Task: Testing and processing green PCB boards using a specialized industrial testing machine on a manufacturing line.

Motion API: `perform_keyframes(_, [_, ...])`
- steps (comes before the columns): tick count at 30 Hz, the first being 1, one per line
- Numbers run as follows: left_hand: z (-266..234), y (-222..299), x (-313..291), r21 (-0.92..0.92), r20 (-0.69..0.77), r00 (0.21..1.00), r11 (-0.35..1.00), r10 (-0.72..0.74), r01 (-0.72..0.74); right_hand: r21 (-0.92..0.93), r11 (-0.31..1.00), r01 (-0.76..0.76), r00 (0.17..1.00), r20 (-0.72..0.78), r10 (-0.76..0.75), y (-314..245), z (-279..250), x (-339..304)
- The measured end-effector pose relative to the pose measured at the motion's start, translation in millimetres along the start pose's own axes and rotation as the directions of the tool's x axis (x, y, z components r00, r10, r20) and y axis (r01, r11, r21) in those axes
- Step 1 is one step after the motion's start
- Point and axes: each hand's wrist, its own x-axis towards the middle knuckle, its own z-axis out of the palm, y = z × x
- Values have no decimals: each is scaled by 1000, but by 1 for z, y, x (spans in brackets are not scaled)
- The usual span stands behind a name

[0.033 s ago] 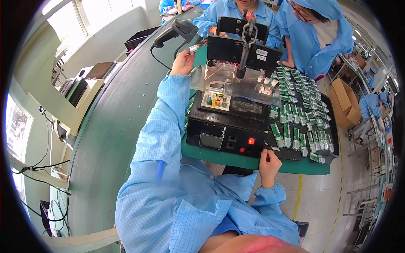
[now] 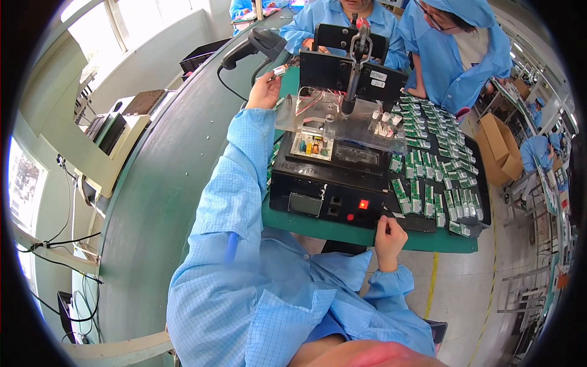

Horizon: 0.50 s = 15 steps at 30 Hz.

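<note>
My left hand [image 2: 265, 93] is raised at the far left of a black test fixture [image 2: 342, 202], its fingers closed on a small white-and-silver part [image 2: 279, 70] whose exact kind is unclear. Low at the fixture's front right corner, my right hand [image 2: 390, 240] has thumb and fingers pinched together; whatever is in the pinch is hidden. A circuit board with yellow components [image 2: 313, 147] sits on top of the fixture, under a clear plate [image 2: 354, 119] with wires. Above that plate stands a toggle clamp [image 2: 356, 67]. A red light [image 2: 364, 204] glows on the front panel.
Rows of small green circuit boards [image 2: 428, 165] lie on a black tray to the right. A handheld scanner [image 2: 255, 46] stands at the back left on the green bench [image 2: 165, 214]. Two co-workers in blue [image 2: 455, 61] are across from me. A cardboard box [image 2: 501, 147] stands farther right.
</note>
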Motion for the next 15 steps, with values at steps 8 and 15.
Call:
perform_keyframes(8, [8, -13, -3, 48, 43, 999, 999, -6, 3, -25, 999, -24, 1000, -4, 23, 4, 0, -3])
perform_keyframes(15, [-82, 46, -35, 772, 369, 921, 511, 123, -377, 15, 998, -54, 998, 45, 54, -2, 1, -1])
